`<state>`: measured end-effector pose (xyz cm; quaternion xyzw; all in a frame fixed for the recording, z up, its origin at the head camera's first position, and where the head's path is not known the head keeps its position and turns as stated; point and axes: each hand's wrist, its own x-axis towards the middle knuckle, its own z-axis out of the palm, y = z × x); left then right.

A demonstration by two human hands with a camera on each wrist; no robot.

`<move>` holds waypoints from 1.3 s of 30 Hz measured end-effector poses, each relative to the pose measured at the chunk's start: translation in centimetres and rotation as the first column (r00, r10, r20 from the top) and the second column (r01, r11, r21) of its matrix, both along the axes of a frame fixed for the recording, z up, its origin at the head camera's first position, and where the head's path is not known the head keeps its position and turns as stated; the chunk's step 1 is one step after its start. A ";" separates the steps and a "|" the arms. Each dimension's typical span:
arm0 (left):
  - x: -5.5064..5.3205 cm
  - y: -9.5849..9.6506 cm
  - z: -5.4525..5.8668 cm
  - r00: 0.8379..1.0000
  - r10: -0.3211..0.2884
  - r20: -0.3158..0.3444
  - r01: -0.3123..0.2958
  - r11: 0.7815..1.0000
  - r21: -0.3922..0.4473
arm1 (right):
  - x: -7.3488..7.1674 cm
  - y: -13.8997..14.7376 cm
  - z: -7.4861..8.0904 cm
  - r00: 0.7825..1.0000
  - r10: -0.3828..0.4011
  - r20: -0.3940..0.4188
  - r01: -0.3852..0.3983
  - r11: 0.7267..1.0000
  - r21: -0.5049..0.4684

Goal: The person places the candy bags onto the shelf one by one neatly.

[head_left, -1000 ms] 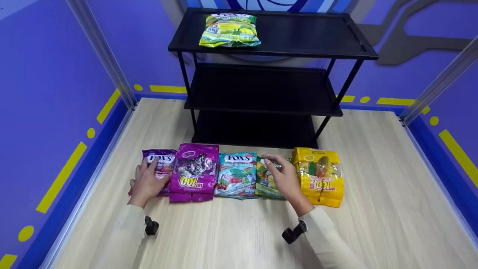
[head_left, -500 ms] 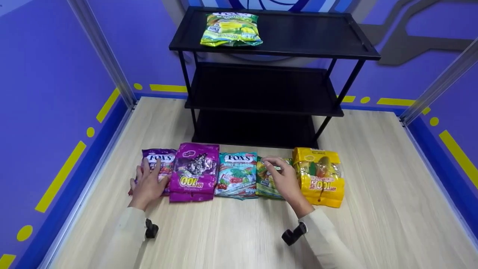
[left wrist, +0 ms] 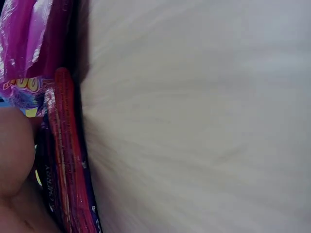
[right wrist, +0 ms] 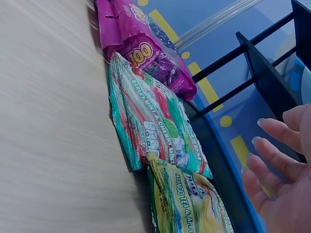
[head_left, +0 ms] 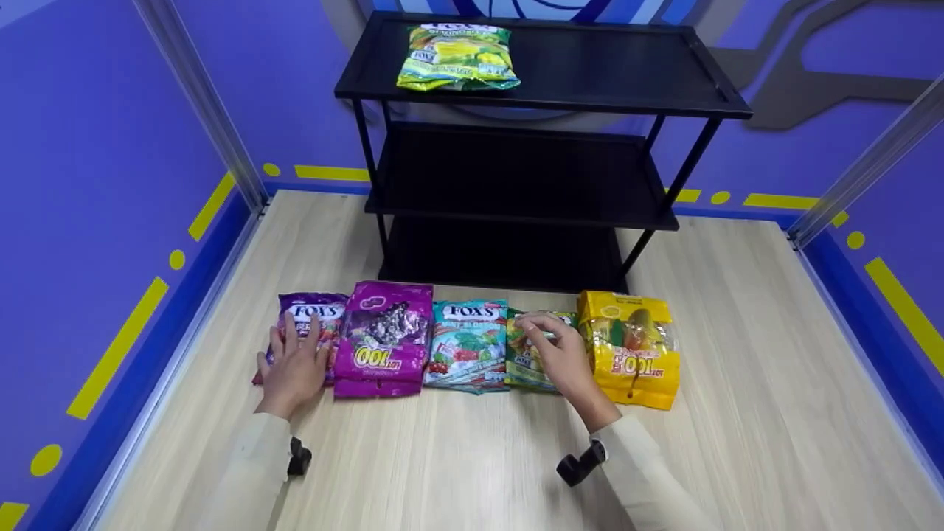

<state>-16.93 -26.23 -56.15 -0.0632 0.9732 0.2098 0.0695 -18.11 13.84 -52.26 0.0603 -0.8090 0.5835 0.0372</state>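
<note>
In the head view my left hand [head_left: 293, 372] rests with fingers spread on a purple Fox's candy bag [head_left: 333, 310], at the left end of a row. The left wrist view has that bag's red and purple edge [left wrist: 70, 165] beside the hand. My right hand [head_left: 564, 358] is over a green-yellow Fox's candy bag [head_left: 522, 365], its fingers loosely bent and holding nothing. Seen from the right wrist, the fingers hang apart from that bag [right wrist: 187, 199]. Between the hands lie a magenta candy bag [head_left: 383, 354] and a teal Fox's mint bag [head_left: 470, 346].
A yellow candy bag [head_left: 638, 361] ends the row on the right. Behind the row stands a black three-tier shelf [head_left: 590, 66]; another green-yellow Fox's bag [head_left: 459, 59] lies on its top tier. Blue-purple panels [head_left: 110, 184] enclose the wooden tabletop [head_left: 442, 457] at the sides and back.
My left hand has shifted slightly right, its fingers spreading flatter over the purple Fox's bag. My right hand has barely moved, and the bags keep their places.
</note>
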 end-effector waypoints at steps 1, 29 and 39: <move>0.1 0.0 -0.1 1.000 0.001 -0.011 -0.001 1.000 -0.004 | 0.0 0.0 0.0 1.000 0.000 -0.002 0.000 1.000 0.001; 0.4 -0.7 0.0 0.988 0.057 -0.145 -0.049 0.997 0.056 | 1.0 0.0 1.5 0.998 0.056 0.019 -0.055 0.997 -0.046; 0.3 -0.8 0.8 0.972 0.081 -0.221 -0.063 0.994 0.086 | 0.0 0.8 -0.5 0.999 0.042 0.017 -0.041 0.997 -0.069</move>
